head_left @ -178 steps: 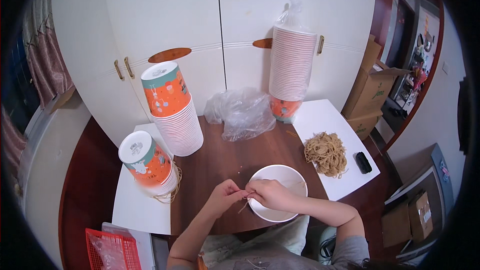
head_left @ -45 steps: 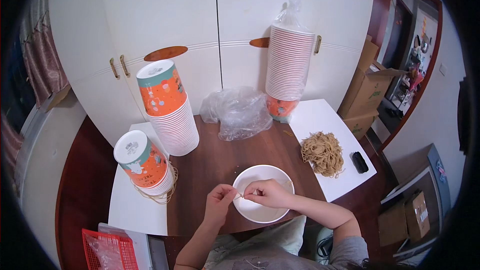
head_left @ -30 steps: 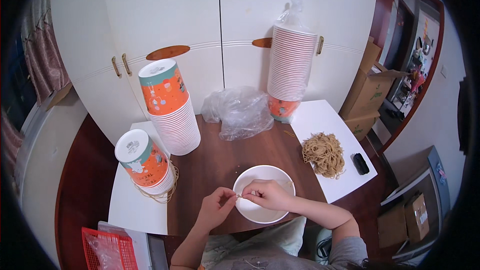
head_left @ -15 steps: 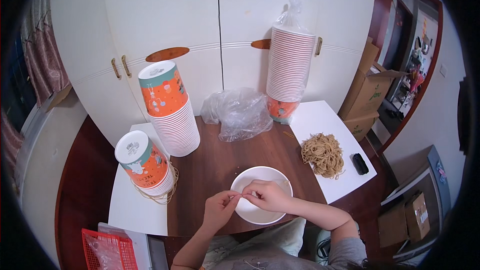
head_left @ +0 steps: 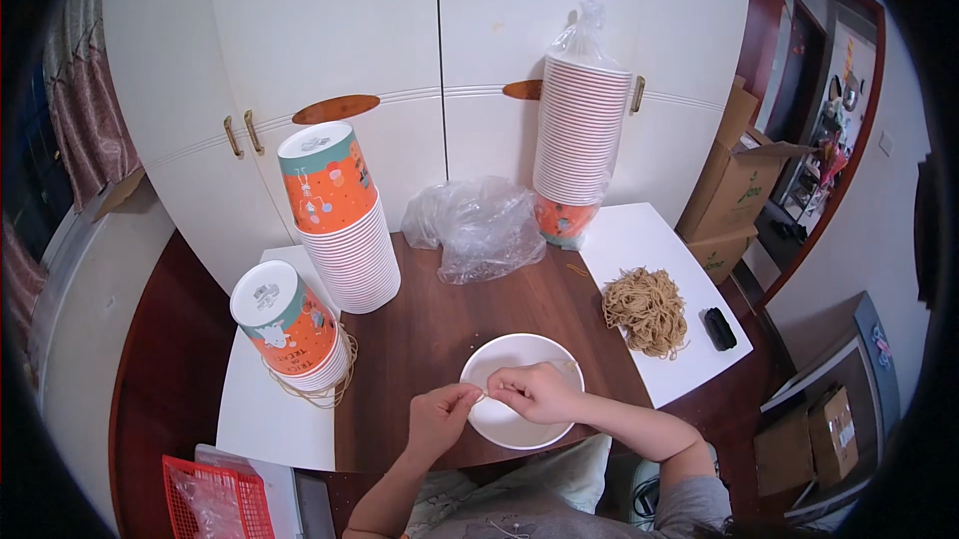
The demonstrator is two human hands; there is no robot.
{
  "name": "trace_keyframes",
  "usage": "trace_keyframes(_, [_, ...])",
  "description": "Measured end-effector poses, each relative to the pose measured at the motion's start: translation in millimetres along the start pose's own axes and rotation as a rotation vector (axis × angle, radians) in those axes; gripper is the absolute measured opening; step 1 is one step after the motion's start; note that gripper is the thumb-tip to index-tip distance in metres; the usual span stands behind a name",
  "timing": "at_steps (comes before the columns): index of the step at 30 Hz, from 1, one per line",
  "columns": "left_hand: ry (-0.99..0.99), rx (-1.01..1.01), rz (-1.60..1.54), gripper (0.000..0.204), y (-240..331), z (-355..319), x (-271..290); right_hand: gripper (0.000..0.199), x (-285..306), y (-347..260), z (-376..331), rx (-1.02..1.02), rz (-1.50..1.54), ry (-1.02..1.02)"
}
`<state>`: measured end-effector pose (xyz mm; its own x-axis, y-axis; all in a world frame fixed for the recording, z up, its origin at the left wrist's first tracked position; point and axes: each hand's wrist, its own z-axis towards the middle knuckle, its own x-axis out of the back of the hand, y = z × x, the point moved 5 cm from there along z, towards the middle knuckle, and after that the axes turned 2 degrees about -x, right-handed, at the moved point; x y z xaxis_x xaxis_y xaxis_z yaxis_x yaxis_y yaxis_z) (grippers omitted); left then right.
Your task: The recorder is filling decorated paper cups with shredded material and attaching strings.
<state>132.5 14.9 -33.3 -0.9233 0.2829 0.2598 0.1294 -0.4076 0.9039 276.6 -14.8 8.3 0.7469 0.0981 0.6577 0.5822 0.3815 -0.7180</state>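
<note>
A white paper bucket [head_left: 519, 429] stands mouth up at the table's near edge, in front of me. My left hand [head_left: 440, 421] is at its left rim, thumb and finger pinched together. Over the bucket's mouth, my right hand [head_left: 534, 394] pinches at the same spot. Between the fingertips shows a small tan bit that looks like a cord's end; most of it is hidden. A short piece of tan cord [head_left: 570, 365] shows at the bucket's right inner wall. To the right lies a heap of tan cords [head_left: 644, 311].
Upside-down orange, green and white buckets form a tall stack [head_left: 340, 219] and a shorter, corded stack [head_left: 290, 324] at left. A bagged bucket stack [head_left: 579, 134] and crumpled clear plastic [head_left: 479, 224] stand behind. A black object [head_left: 719, 329] lies far right; a red basket [head_left: 215, 499] is lower left.
Both hands stay at the bucket's rim with only slight finger movement. A little more of the tan bit shows between the fingertips.
</note>
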Motion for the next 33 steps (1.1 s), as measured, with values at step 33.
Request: trace_keyframes(33, [-0.049, -0.403, 0.196, 0.014, 33.4, 33.7, 27.5, 0.009, 13.4, -9.5, 36.7, 0.041, 0.328, -0.037])
